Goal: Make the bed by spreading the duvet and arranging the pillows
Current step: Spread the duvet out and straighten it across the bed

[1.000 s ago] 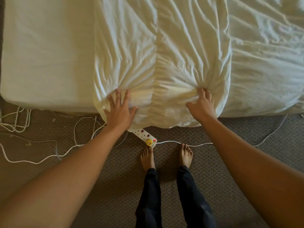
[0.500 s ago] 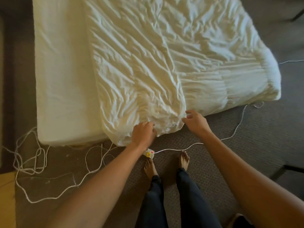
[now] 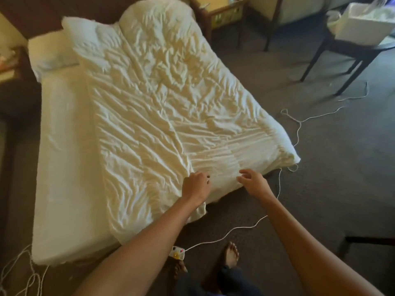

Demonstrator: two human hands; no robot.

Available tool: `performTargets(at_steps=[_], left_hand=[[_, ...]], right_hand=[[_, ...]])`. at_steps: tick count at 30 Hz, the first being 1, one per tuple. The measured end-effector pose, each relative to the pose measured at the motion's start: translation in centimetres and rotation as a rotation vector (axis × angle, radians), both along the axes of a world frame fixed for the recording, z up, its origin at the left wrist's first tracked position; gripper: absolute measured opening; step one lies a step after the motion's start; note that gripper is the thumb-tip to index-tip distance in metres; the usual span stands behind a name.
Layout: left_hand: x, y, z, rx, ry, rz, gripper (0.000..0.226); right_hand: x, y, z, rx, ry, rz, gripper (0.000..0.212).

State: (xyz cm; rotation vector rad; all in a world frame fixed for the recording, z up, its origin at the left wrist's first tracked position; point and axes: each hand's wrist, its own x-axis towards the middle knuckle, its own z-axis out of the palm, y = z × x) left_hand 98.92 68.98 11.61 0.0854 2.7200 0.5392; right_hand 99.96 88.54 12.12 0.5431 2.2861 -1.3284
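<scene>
A wrinkled cream duvet [image 3: 171,103] lies slanted over the bed, and its near right corner hangs past the mattress edge. A strip of bare mattress [image 3: 64,167] shows along the left side. Two white pillows [image 3: 51,52] lie at the head, one partly under the duvet's top end. My left hand [image 3: 195,185] rests on the duvet near its foot edge, fingers curled into a fold of the fabric. My right hand [image 3: 253,182] hovers just beside it over the same edge, fingers loosely bent and holding nothing.
A white power strip [image 3: 178,252] and its cables trail over the brown carpet by my bare feet [image 3: 230,255]. More cable loops lie at the bed's near left corner. A dark-legged table with a white box [image 3: 363,24] stands far right; a nightstand [image 3: 222,11] is behind.
The view has lifted and now takes in the whole bed. Both hands moved right along the duvet's foot edge and closer together. The right hand came off the duvet and hovers.
</scene>
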Motion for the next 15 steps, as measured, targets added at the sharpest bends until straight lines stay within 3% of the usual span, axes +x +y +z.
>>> performTargets(at_steps=[15], left_hand=[[-13.6,26.0,1.6,0.066,0.010,-0.393,0.035]], right_hand=[[-6.7,22.7,2.5,0.011,0.098,-0.430,0.045]])
